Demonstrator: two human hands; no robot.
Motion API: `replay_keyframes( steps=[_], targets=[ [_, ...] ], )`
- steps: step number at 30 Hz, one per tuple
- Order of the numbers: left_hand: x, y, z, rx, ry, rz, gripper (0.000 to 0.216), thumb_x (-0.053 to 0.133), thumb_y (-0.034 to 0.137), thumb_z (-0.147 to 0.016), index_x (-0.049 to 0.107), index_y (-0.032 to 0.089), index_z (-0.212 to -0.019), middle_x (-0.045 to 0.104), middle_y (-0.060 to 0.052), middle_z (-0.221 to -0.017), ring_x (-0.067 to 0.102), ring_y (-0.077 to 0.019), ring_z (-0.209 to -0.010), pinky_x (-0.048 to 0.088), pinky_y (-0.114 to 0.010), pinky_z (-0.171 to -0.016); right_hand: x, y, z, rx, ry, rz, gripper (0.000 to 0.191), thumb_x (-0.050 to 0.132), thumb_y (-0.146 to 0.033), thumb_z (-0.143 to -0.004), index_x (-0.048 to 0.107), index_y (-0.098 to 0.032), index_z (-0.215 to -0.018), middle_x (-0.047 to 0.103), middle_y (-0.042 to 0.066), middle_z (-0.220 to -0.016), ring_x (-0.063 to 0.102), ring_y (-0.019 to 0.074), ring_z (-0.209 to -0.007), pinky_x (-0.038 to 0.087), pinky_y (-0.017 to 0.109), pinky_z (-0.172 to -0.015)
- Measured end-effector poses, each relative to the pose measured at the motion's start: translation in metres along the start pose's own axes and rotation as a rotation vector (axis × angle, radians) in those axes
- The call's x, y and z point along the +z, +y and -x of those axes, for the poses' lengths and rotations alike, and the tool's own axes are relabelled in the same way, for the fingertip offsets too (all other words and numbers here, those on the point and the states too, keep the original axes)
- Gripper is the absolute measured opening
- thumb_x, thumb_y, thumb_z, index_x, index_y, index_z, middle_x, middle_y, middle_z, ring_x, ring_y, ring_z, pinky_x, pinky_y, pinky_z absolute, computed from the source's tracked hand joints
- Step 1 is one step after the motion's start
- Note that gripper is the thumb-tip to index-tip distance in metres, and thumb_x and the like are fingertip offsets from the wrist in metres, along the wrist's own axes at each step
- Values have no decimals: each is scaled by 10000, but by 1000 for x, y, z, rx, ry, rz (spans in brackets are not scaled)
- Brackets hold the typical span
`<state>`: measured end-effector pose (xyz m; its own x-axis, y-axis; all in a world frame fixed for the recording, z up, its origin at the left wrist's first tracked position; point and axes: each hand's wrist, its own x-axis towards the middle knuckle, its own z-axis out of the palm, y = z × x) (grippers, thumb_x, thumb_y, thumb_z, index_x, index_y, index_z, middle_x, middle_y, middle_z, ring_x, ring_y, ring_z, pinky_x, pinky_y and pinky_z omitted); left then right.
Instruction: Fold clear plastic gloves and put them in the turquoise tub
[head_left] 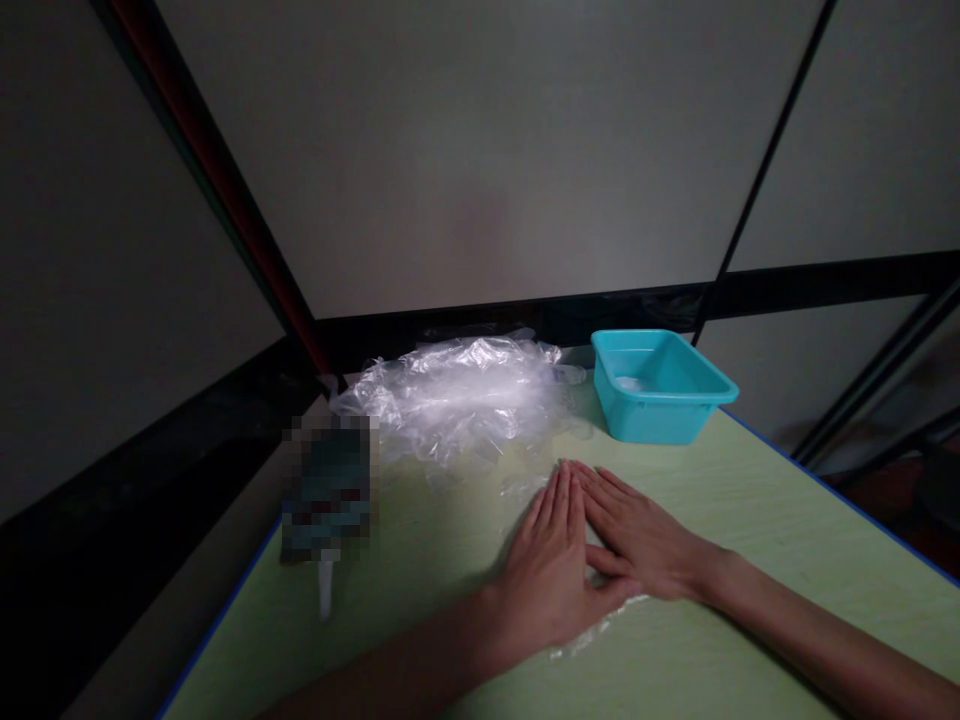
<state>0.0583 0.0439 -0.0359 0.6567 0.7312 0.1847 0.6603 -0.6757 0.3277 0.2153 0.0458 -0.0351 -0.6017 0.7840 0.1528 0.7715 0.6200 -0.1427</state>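
My left hand (551, 565) lies flat, palm down, on a thin clear plastic piece (581, 638) spread on the table. Beside it, my right hand (641, 535) is also flat, fingers stretched out. The two hands meet at the fingertips and near the thumbs. Most of the plastic piece is hidden under them; crinkled edges show in front and behind, and it looks like a disposable glove. Beyond the hands spreads a heap of clear disposable plastic gloves (469, 390), with finger-shaped ends sticking out around its edge.
A turquoise plastic basin (660, 415) stands at the back right with something pale and clear inside. At the left is a dark, pixelated object (330, 490) with a white strip (325, 585) below it. The light green table (750, 500) has a blue edge and meets cabinet panels behind.
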Motion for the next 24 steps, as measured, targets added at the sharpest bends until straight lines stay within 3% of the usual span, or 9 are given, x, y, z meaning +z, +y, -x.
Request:
replay_keyframes(
  steps=[11, 18, 24],
  targets=[
    [-14, -21, 19, -32, -78, -123, 882, 351, 638, -749, 172, 15, -1347, 98, -168, -1421, 57, -281, -1304, 133, -406, -1060, -1, -2, 1, 14, 6, 47, 711, 293, -544, -853, 202, -50, -1355, 192, 176, -1395, 140, 247, -1293, 193, 423, -1048],
    [-27, -40, 34, -68, -142, -192, 912, 507, 552, -676, 172, 35, -1348, 77, -154, -1425, 68, -278, -1304, 169, -406, -1052, 2, 0, 2, 7, 27, 38, 716, 297, -547, -851, 144, -81, -1372, 163, 160, -1408, 137, 243, -1296, 198, 430, -1044],
    [-31, -42, 39, -103, -180, -203, 954, 542, 527, -649, 144, 19, -1352, 39, -170, -1419, 55, -270, -1304, 161, -399, -1054, -1, -1, 1, 20, -4, 33, 730, 288, -553, -850, 146, -58, -1367, 157, 180, -1403, 119, 247, -1298, 193, 434, -1043]
  ],
)
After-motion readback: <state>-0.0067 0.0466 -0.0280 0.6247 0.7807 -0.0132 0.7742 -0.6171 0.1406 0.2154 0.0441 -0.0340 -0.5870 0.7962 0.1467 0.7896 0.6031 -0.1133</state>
